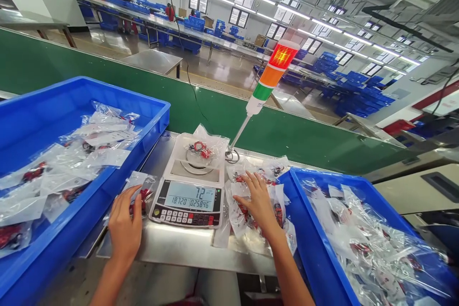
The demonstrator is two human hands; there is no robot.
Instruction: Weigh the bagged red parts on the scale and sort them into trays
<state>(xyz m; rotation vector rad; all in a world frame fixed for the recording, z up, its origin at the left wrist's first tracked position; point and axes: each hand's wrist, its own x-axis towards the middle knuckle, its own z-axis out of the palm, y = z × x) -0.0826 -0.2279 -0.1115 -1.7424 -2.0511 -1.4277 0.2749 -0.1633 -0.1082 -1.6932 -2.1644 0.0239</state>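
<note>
My left hand [125,224] is curled over a clear plastic bag [147,182] with red and dark parts in it, left of the scale. Its thumb and fingers lie around the bag's near side. On the weighing pan of the digital scale [186,206] sits another clear bag [206,148] holding a coiled red and black cable-like item. The display reads 72, with 18720 and 0.25846 below. To the right of the scale, my right hand [258,203] spreads its fingers over a pile of similar bags [238,217], touching the upper ones.
A blue bin [158,119] with bagged parts stands at left, and another blue bin [299,201] with more bags at right. Behind the scale rises a signal tower [267,79], its red lamp lit. A green partition [222,114] borders the steel table [179,248]. People work at distant benches.
</note>
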